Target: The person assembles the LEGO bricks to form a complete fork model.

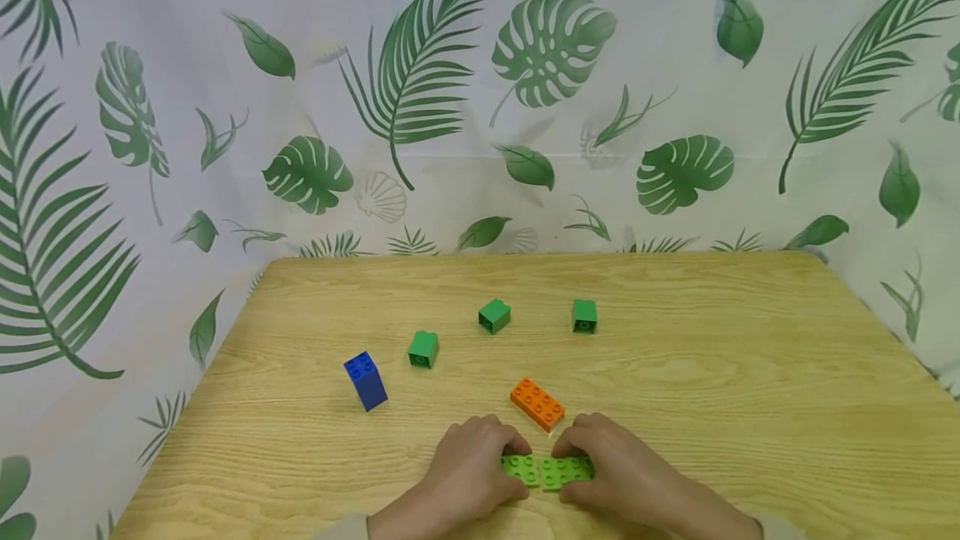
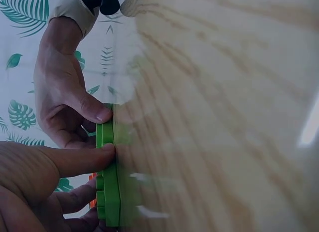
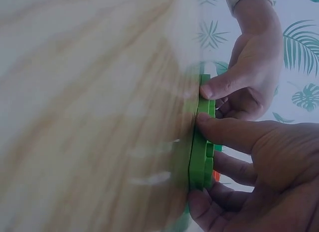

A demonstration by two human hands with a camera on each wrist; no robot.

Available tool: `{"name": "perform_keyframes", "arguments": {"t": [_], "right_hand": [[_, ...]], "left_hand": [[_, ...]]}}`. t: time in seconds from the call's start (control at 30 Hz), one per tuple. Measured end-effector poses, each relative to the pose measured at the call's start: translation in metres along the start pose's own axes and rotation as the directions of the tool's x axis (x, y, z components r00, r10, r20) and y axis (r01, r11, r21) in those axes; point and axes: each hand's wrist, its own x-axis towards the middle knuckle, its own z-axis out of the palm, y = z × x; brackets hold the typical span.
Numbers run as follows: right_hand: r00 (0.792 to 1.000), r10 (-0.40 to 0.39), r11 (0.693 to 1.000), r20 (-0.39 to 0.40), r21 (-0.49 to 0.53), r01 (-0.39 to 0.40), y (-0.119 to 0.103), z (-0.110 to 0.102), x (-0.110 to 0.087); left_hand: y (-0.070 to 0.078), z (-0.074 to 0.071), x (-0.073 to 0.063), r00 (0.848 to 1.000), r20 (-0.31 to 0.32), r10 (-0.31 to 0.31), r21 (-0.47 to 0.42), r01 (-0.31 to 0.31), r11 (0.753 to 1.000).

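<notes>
Near the table's front edge, two flat lime-green toy bricks lie end to end with their studs up. My left hand [image 1: 472,465] pinches the left lime-green brick [image 1: 529,472] between thumb and fingers. The right lime-green brick [image 1: 557,473] is gripped the same way by my right hand [image 1: 630,473]. Only a thin seam parts the bricks; whether their ends touch I cannot tell. Both wrist views show them flat on the wood, thumbs along the near side. Just beyond the hands lies an orange brick [image 1: 537,403], studs up and set at an angle.
A tall blue brick [image 1: 366,382] stands to the left. Farther back are three green bricks: one on the left [image 1: 423,349], one in the middle [image 1: 494,316] and one on the right [image 1: 584,316]. A leaf-printed cloth [image 1: 450,215] hangs behind the wooden table [image 1: 712,340].
</notes>
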Motion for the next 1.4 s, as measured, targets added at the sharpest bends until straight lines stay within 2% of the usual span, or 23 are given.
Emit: {"name": "perform_keyframes", "arguments": {"t": [0.27,0.5,0.93,1.4], "right_hand": [[1.000,-0.021,1.000,-0.019,-0.017,0.021,-0.0025,0.0019,0.0013],[1.000,0.002,1.000,-0.006,0.002,-0.002,-0.0052,0.0020,0.0019],[1.000,0.010,0.999,-0.007,0.041,-0.010,-0.0058,0.0028,0.0015],[1.000,0.012,0.999,-0.019,0.039,-0.011,-0.0058,0.0014,0.0014]], "left_hand": [[0.0011,0.0013,0.0004,1.000,0.002,0.015,0.015,-0.015,1.000],[0.0001,0.0010,0.0001,0.999,0.001,0.032,0.012,-0.032,0.999],[-0.0011,0.0002,0.0002,1.000,0.022,0.012,-0.002,-0.012,1.000],[-0.0019,0.0004,0.0016,1.000,0.009,0.021,-0.002,-0.021,1.000]]}}
